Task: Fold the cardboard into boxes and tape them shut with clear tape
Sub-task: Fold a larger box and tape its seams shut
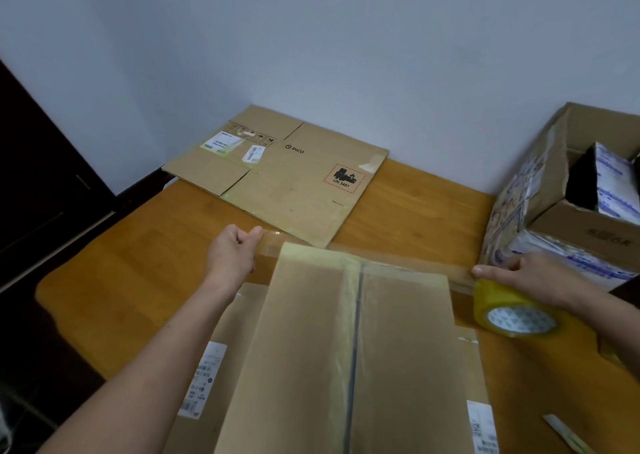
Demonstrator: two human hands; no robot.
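A folded cardboard box [346, 349] stands in front of me, its two top flaps meeting at a taped centre seam. A strip of clear tape [398, 266] is stretched across the box's far edge. My left hand [233, 254] pinches the strip's free end just left of the box's far corner. My right hand [526, 277] grips the yellowish tape roll [512, 309] to the right of the box. A flattened cardboard sheet [284, 176] with a PICO logo and a hazard label lies at the back of the table.
The wooden table [138, 270] carries everything. An open carton [568, 190] with packages inside stands at the right edge. More flat cardboard with labels [204, 377] lies under the box. A dark cabinet [41, 176] is at the left, a pale wall behind.
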